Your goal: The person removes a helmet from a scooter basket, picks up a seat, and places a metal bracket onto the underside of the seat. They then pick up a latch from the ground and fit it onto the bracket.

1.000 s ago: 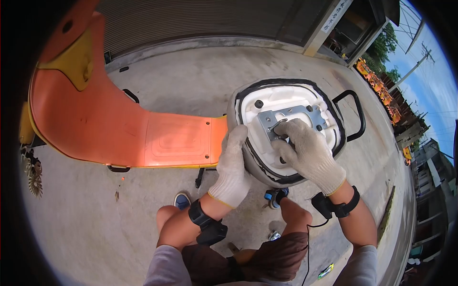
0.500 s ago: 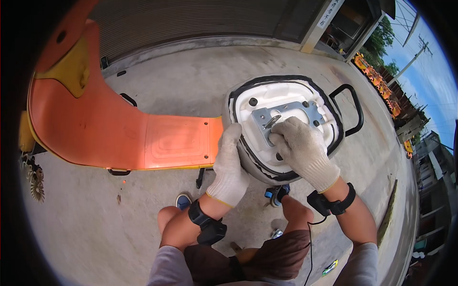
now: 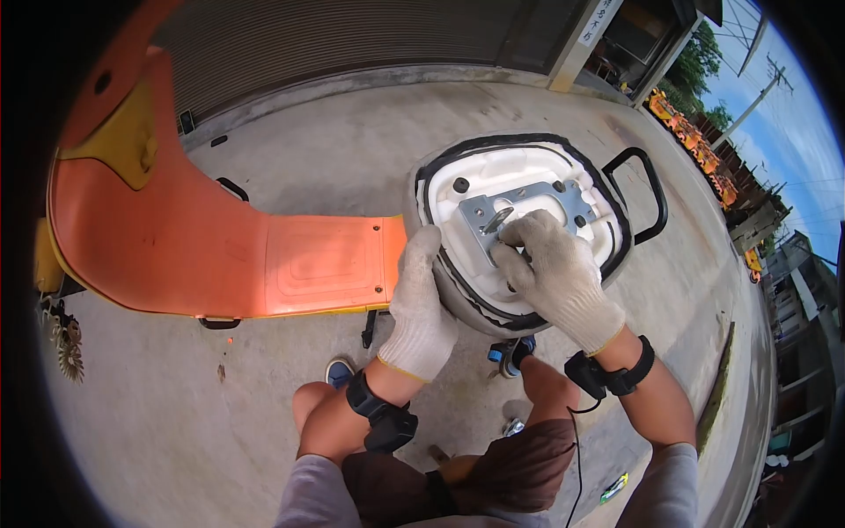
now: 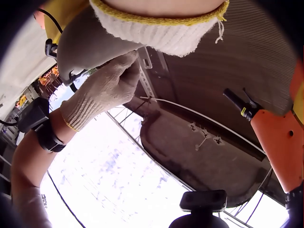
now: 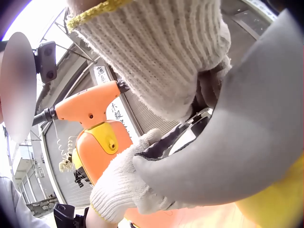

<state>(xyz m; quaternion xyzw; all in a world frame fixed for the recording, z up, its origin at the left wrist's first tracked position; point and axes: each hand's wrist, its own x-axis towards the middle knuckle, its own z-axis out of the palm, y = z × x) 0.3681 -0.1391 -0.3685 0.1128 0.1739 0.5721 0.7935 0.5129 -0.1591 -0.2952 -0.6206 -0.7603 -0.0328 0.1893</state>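
Stretching in from the left, the scooter's orange body (image 3: 330,264) leads across to the seat (image 3: 430,194), its flat floor section ending just beside the near corner. The seat is upturned and tilted above the concrete ground (image 3: 290,132), with its grey cover underneath and its white foam underside (image 3: 476,167) facing the wearer, which leaves the fittings within reach. What bears its weight beneath cannot be told.

The gloved left hand (image 3: 415,312) grips the seat's left edge: the thumb lies against the rim, apart from the other fingers, which the right wrist view shows wrapped below the grey cover. That spread grip probably steadies the seat against the push of the other hand.

Inside the black edging (image 3: 537,137), a metal plate (image 3: 473,209) sits over the foam, with a shiny metal loop (image 3: 497,220) standing up from it and a black rubber stop (image 3: 461,185) beside it. Just right of the loop, the gloved right hand (image 3: 563,273) reaches in from the near side, fingers bent and tips drawn close together at the plate. Whether they pinch a small part cannot be told, as the glove hides it; such a close hold would suit fine work in so narrow a space.

Beyond the seat's far right side curves a black bar (image 3: 660,202), touched by neither hand.
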